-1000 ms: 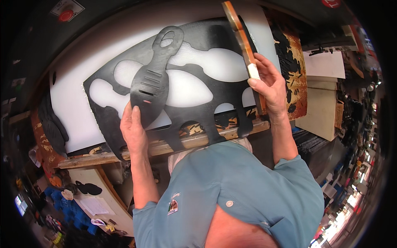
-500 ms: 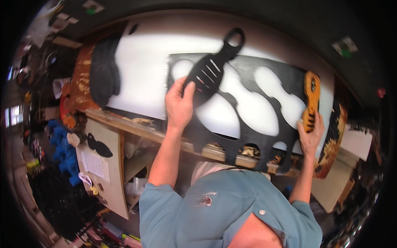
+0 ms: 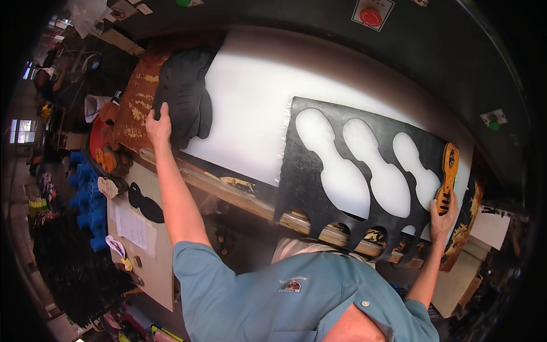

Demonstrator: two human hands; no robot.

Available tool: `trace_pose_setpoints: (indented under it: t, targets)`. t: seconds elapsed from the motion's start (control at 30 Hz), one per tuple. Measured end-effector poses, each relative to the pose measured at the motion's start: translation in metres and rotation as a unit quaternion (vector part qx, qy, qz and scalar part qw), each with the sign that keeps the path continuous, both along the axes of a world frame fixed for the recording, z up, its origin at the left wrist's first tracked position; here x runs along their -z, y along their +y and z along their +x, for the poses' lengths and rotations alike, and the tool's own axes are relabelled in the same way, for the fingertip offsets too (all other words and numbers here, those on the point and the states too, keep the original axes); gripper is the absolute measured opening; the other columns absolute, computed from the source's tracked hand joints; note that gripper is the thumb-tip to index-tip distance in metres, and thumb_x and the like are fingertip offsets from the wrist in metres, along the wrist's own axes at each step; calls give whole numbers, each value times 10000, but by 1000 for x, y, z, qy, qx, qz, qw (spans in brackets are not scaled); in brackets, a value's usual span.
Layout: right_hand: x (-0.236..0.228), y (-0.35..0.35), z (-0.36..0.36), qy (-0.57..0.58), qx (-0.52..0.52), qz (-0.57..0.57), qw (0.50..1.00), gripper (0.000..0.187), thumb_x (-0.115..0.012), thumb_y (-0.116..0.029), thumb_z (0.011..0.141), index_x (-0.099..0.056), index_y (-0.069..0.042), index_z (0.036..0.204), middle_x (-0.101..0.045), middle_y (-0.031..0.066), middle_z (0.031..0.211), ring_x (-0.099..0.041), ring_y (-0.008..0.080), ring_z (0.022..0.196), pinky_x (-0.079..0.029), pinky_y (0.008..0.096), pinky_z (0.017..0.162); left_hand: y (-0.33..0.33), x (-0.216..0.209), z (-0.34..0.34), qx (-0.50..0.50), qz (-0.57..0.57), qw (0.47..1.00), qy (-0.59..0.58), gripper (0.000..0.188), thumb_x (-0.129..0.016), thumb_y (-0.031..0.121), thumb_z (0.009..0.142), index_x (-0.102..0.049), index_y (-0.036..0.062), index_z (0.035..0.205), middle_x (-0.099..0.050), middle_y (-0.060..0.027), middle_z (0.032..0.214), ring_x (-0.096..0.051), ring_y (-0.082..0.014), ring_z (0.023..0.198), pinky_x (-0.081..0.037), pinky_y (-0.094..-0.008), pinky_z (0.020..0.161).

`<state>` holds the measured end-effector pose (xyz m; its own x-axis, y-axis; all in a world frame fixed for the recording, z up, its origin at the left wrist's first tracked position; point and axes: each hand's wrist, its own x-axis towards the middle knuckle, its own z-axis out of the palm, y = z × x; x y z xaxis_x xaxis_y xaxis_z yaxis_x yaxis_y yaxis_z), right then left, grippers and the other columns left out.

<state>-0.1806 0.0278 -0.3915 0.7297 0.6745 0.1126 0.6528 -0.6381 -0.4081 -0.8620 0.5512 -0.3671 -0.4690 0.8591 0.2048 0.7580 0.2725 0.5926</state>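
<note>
At the far left, my left hand (image 3: 160, 129) grips the near edge of a black slotted sole-shaped piece (image 3: 185, 94). That piece lies on top of a pile of similar black pieces (image 3: 200, 117); part of my fingers is hidden. My right hand (image 3: 444, 218) is closed round the lower end of an orange-yellow cutting die (image 3: 450, 165) with slots in it. The die stands at the right edge of a black sheet (image 3: 296, 171), which has several sole-shaped holes cut through to the white board (image 3: 250, 102).
A dark machine beam (image 3: 433, 68) with a red button (image 3: 370, 17) and a green button (image 3: 493, 125) spans the far side. A wooden rail (image 3: 228, 191) edges the table. At left stand a panel with a black template (image 3: 145, 203) and blue rolls (image 3: 85, 199).
My left hand has carried the black slotted piece from above the sheet leftward onto the pile. The view has shifted; my right hand still holds the die at the sheet's right edge.
</note>
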Motion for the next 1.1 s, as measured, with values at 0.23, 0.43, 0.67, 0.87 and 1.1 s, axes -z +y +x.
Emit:
trace_pose_setpoints:
  t: [0.23,0.43,0.67,0.87,1.1]
  targets:
    - [-3,2,-2,-1,-12,2,1000,769,-781,-288,899,-500,-65,1579,-495,183,1582,-468,360,1450,-392,456,1211,38,11,-43,-12,-153,988,24,1251,-715,842,777,-473,-95,1570,-524,-310,1582,-481,-396,1511,-362,-459,1253]
    - [7,-5,7,4,-14,18,1000,755,-777,-266,902,-503,-62,1576,-505,185,1572,-477,358,1438,-393,452,1207,33,-9,-66,-29,-106,988,-104,1051,-826,709,793,-653,-148,1378,-668,-281,1429,-653,-353,1327,-484,-424,1126]
    - [-2,33,-26,10,19,112,993,609,-763,-249,997,-562,-38,1532,-560,182,1531,-555,310,1385,-430,441,1179,20,-20,-58,13,-68,976,-208,723,-911,445,865,-715,-89,1312,-751,-154,1293,-713,-240,1150,-544,-356,991]
    - [-36,191,-192,215,-224,208,927,446,-700,-131,999,-637,-2,1422,-649,157,1417,-622,277,1309,-476,413,1139,20,-18,-74,138,-100,896,-409,540,-831,313,971,-676,-71,1317,-741,-122,1270,-708,-212,1147,-556,-352,1000]
    - [-36,431,-423,309,-337,195,868,590,-772,-321,974,-612,31,1420,-581,237,1482,-593,383,1348,-476,455,1148,25,-9,-81,191,-144,779,-579,603,-765,281,1025,-536,-62,1466,-687,-140,1364,-708,-250,1193,-574,-416,1055]
